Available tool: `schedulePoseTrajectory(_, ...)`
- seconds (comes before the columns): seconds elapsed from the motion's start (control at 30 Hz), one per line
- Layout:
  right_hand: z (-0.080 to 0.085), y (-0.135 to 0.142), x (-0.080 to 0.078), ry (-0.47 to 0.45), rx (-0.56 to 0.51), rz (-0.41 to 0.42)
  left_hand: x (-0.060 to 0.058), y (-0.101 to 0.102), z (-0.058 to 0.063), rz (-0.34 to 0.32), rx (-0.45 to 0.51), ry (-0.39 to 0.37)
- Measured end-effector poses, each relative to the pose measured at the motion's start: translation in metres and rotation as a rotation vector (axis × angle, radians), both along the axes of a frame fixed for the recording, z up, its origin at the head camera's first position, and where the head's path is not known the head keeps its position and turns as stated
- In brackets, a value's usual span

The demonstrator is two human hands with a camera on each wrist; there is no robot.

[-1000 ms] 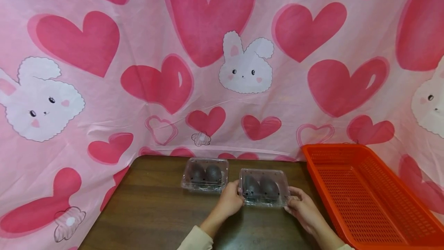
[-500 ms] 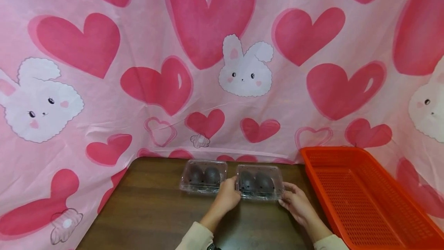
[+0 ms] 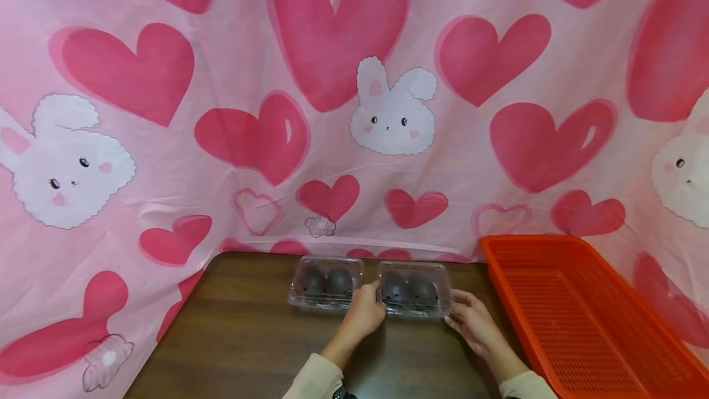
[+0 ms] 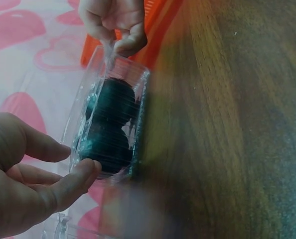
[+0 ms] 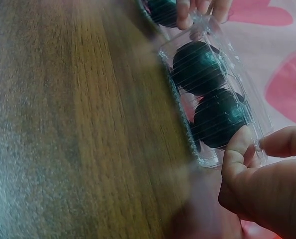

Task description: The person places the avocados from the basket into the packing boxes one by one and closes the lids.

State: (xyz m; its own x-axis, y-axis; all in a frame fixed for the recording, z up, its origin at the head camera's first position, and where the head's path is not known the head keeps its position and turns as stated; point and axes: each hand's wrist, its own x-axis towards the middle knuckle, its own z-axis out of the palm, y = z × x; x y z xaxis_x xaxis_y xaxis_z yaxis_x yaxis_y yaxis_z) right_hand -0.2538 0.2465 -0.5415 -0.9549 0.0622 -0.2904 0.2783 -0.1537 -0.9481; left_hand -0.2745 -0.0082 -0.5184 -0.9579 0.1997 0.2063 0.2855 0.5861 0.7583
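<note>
A clear plastic clamshell box (image 3: 415,311) with two dark, rounded fruits (image 5: 198,68) inside is at the back of the wooden table, between my hands. Its lid is down. My left hand (image 3: 365,311) pinches the box's left end between thumb and fingers. At the other end, my right hand (image 3: 474,322) grips the corner with thumb and fingertips, as the right wrist view also shows. A second clear clamshell box (image 3: 327,302), holding two similar dark fruits, sits just to the left, and my left hand overlaps its right corner in the head view.
An orange perforated plastic basket (image 3: 512,319) stands along the table's right side. The brown wooden table (image 3: 244,337) runs back to a pink cloth (image 3: 183,196) printed with hearts and rabbits, hung behind and at both sides.
Both hands have shifted the held clamshell box away from me and slightly left, so it now lines up beside the other box. Over the last half second they barely move.
</note>
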Motion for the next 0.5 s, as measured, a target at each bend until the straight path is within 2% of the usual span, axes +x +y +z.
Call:
schedulePoseTrajectory(0.27,0.0003,-0.0012,0.0000,0.003,0.010,-0.001,0.0021,-0.0002,0.0023,-0.009,-0.016,-0.014)
schedulePoseTrajectory(0.5,0.0001,-0.0027,0.0004,0.011,0.042,-0.011,0.0034,-0.0002,0.0045,-0.011,-0.039,0.024)
